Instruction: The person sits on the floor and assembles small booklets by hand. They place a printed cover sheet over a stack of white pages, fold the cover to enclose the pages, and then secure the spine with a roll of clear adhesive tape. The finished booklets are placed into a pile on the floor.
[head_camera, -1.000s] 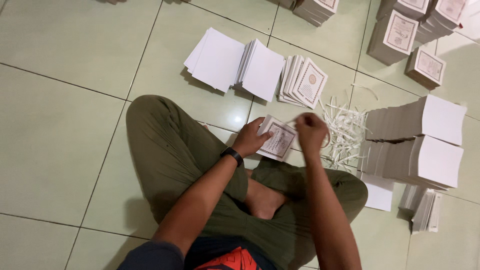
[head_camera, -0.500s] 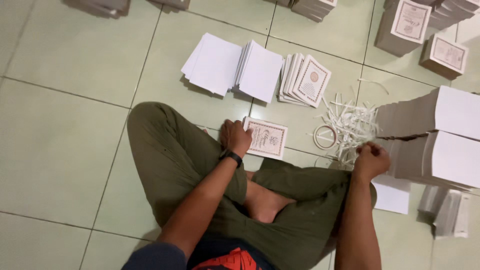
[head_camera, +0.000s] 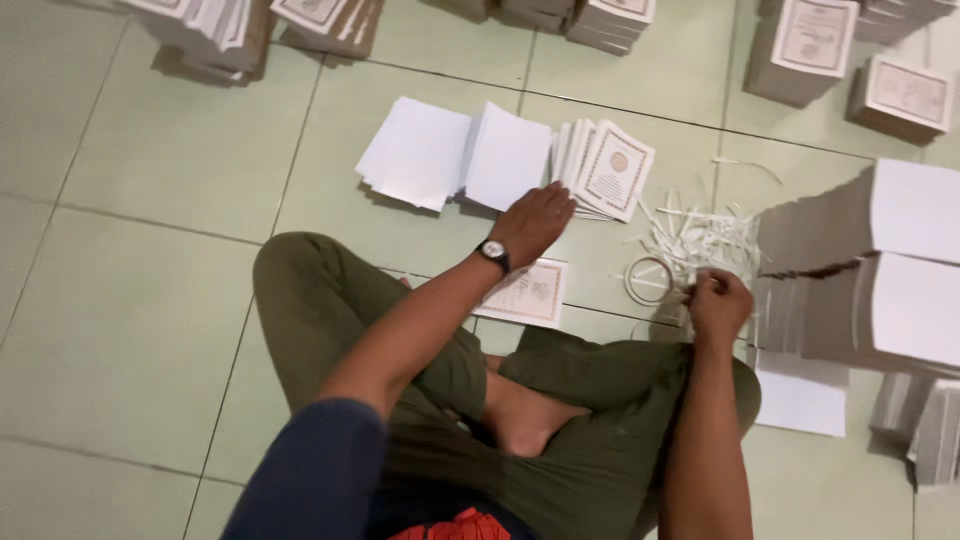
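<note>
Green trousers: crossed legs (head_camera: 400, 340) on pale tiles, a bare foot (head_camera: 530, 420) between them.
Sheet: a bordered printed sheet (head_camera: 525, 292) lies flat on the floor just under the left wrist, which bears a watch (head_camera: 493, 253).
Left hand: left hand (head_camera: 535, 222) stretched forward, fingers loosely spread, holding nothing, tips at the edge of the fanned booklets (head_camera: 605, 170).
Right hand: right hand (head_camera: 720, 305) curled into a fist, pinching white strips (head_camera: 700, 240) from the pile just ahead of it; a tape ring (head_camera: 648, 280) lies just left of it.
Blank stacks: white paper (head_camera: 450, 155) beyond the left hand.
Tall stacks: stacks (head_camera: 880, 270) right of the right hand.
</note>
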